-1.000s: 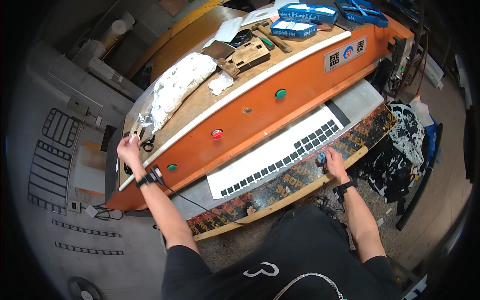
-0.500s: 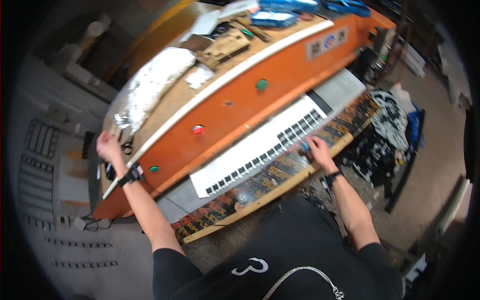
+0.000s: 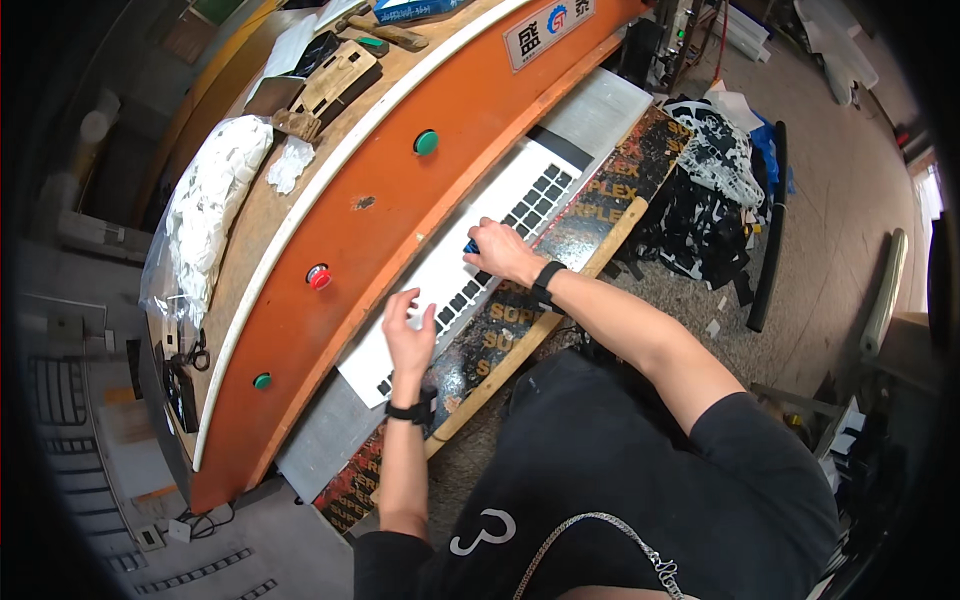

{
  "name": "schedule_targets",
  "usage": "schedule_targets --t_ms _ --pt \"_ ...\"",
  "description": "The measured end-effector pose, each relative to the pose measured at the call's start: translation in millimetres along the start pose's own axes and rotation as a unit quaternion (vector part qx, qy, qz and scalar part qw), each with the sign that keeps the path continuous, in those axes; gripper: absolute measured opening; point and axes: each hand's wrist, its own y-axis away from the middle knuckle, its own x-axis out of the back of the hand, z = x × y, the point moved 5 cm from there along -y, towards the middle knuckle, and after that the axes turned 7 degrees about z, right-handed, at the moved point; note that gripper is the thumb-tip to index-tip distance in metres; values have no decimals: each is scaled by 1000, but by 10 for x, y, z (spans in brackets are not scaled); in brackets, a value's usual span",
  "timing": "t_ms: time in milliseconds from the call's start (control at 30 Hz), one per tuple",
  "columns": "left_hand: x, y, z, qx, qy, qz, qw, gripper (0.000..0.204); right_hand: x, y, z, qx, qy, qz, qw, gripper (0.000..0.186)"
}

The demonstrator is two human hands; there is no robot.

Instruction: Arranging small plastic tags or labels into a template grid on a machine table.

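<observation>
Over the white sheet (image 3: pixel 452 278), our left hand (image 3: pixel 408 338) holds empty fingers apart; our right hand (image 3: pixel 503 252) pinches a blue object (image 3: pixel 471 246).

I am in a workshop, of the factory kind. This I see from the big orange machine (image 3: pixel 390 188) with push buttons (image 3: pixel 426 142), and from the rows of similar black pieces (image 3: pixel 544 184) in the middle. A hammer (image 3: pixel 395 36) lies at the upper left; a heap of scraps (image 3: pixel 690 232) covers some worn floor (image 3: pixel 830 210), upper right.
</observation>
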Motion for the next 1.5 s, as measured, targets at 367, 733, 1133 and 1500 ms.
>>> schedule_targets --t_ms 367,733,1133,1500 --pt "-1408 -206 -432 50 21 -57 997 55 703 441 778 -122 -69 47 989 39" --pt "-1626 -211 -515 57 24 -39 997 39 669 1149 1305 -28 70 128 989 28" --pt "-1661 -363 -574 59 29 -31 997 38 625 976 1336 -38 62 133 988 25" --pt "-1638 -505 -743 184 -42 -93 978 55 639 813 1314 -31 51 119 991 28"
